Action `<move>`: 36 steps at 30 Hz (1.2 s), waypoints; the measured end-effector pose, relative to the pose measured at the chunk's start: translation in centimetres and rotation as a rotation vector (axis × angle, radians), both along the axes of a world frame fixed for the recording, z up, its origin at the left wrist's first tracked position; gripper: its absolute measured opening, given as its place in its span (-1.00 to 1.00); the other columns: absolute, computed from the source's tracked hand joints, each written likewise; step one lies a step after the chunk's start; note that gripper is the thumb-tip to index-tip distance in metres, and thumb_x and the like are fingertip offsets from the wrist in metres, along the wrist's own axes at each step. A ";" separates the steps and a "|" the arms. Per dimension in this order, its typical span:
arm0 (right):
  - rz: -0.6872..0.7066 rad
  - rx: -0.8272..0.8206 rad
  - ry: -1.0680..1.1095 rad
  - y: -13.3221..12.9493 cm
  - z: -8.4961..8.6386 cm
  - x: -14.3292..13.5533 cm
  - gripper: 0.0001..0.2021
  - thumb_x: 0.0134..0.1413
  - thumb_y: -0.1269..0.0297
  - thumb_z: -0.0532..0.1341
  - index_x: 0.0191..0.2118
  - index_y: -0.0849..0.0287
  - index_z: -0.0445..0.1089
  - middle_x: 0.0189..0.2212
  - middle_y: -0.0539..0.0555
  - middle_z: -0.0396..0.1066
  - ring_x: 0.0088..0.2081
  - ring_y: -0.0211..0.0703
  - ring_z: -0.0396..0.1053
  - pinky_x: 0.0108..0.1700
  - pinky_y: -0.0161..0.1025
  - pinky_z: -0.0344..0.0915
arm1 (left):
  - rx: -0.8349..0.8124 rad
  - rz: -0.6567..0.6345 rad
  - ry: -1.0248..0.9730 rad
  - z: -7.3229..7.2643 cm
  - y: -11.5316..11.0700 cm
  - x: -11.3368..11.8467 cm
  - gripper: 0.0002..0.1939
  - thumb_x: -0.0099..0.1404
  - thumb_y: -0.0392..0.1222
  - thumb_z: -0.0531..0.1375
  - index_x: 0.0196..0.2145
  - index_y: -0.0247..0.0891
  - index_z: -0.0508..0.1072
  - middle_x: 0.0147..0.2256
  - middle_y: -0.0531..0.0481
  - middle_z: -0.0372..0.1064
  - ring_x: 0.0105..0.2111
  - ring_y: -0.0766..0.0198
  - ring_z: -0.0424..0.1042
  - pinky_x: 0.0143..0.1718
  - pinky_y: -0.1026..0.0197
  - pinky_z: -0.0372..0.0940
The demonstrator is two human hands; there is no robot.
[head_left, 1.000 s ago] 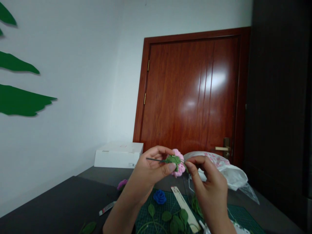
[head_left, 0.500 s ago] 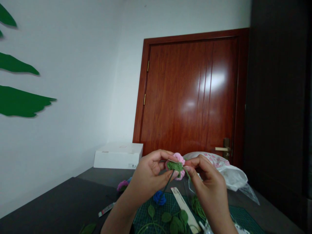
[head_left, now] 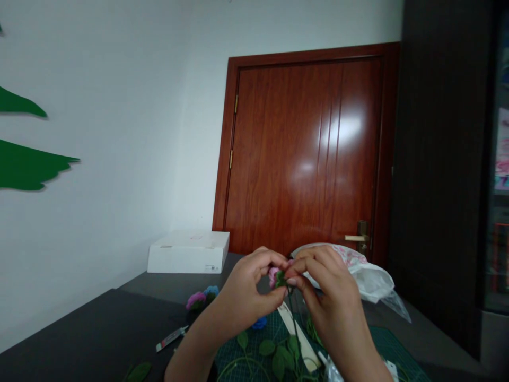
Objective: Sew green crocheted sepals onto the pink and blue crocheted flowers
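A small pink crocheted flower (head_left: 273,277) with a green base is held up above the table between both hands. My left hand (head_left: 248,289) pinches it from the left, thumb below and fingers above. From the right, my right hand (head_left: 328,286) closes thumb and fingertips on the flower's green base, hiding part of it. A dark green stem (head_left: 295,318) hangs down from the base. Below lie green leaves (head_left: 280,361) on a green cutting mat (head_left: 234,353), a pale ruler (head_left: 302,342) and a blue flower (head_left: 260,322).
A magenta flower (head_left: 195,300) and a light blue one (head_left: 211,290) lie left of the mat, near a small tube (head_left: 170,338). A white box (head_left: 186,254) stands at the back left; a white plastic bag (head_left: 374,284) lies at the back right.
The pink flower has been turned so its green back faces right, with the stem hanging down. My right hand has moved left, closer to my left hand. The view has shifted slightly right.
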State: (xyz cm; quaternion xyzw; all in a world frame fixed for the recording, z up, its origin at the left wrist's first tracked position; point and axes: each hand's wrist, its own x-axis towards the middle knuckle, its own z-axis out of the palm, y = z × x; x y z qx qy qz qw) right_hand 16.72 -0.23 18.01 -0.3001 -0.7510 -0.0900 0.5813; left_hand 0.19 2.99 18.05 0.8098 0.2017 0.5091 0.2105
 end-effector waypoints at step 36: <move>0.324 -0.333 0.208 -0.4 0.4 2.4 -0.92 0.26 0.26 0.22 -0.27 0.08 0.44 -0.45 -0.03 0.42 -0.48 -0.29 0.37 -0.46 -0.37 0.26 | -0.159 -0.405 -0.243 0.5 0.5 -1.3 -0.70 0.18 -0.49 0.28 -0.15 -0.24 0.45 -0.12 -0.06 0.45 -0.06 0.26 0.46 -0.02 0.23 0.33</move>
